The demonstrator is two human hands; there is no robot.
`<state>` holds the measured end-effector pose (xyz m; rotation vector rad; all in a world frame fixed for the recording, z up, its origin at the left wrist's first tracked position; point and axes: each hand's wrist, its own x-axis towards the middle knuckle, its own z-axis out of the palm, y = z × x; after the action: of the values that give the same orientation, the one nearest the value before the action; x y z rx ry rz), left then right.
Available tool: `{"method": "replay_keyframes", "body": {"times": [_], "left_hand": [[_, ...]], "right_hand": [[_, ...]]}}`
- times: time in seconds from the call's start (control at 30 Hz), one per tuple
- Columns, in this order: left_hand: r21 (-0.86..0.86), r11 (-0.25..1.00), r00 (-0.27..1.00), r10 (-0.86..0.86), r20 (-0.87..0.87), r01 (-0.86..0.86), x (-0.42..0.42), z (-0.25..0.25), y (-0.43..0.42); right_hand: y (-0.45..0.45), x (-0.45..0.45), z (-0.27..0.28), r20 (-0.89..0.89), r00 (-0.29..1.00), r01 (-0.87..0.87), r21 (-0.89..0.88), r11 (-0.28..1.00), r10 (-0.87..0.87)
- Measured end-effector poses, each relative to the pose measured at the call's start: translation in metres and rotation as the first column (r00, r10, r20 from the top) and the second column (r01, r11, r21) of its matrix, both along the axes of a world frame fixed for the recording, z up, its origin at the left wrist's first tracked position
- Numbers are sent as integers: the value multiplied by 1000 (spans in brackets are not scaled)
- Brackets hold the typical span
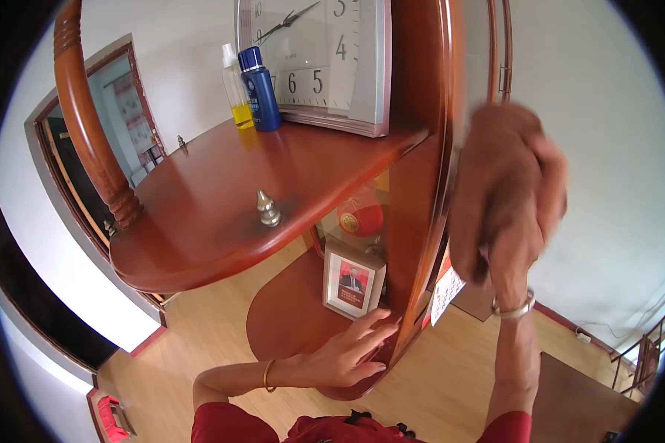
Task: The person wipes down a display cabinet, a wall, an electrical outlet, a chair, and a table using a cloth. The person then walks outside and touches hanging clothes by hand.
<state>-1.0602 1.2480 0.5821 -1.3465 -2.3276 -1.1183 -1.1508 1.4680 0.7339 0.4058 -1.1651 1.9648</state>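
Note:
My right hand (526,229), with a bracelet at its wrist, is raised and closed on a bunched brown cloth (484,177). Motion blurs both, and the cloth is up against or close to the edge of the wooden cabinet side (440,140); contact cannot be made out. Lower down, my left hand (351,351) has its fingers spread over the lower shelf (281,310), by the upright panel. Just above those fingers stands a framed picture (353,280), leaning slightly back. Whether the left fingertips touch the wood is unclear.
On the upper shelf (199,199) stand a square clock (310,59), a blue bottle (260,92) and a spray bottle (238,88) with yellow liquid. A metal finial (267,210) sticks up near its edge. A turned wooden post (89,118) rises at left. A red round ornament (360,215) sits behind.

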Motion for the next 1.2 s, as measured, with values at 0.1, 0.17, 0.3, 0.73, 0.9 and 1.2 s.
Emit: {"method": "replay_keyframes", "body": {"times": [0.1, 0.17, 0.3, 0.73, 0.9, 1.2], "left_hand": [[-66, 984, 978, 173, 118, -166, 4, -16, -6], [-39, 966, 963, 259, 78, -257, 5, -28, -9], [-6, 923, 922, 385, 44, -386, 12, -47, -5], [-26, 934, 902, 350, 254, -355, 5, -88, 44], [-95, 947, 942, 318, 108, -308, 8, -94, 62], [-263, 864, 902, 424, -81, -430, 27, -112, 55]], "right_hand": [[-31, -10, 50, -294, 956, 202, 676, 709, 9], [-35, -27, 53, -404, 908, 276, 780, 562, 115], [-21, -23, 65, -224, 959, 136, 900, 413, 172], [-13, -31, 82, -221, 962, 218, 975, 42, 159], [-21, -42, 69, -567, 813, 553, 824, 125, 137], [57, -38, -10, -354, 935, 353, 924, 145, -16]]}}
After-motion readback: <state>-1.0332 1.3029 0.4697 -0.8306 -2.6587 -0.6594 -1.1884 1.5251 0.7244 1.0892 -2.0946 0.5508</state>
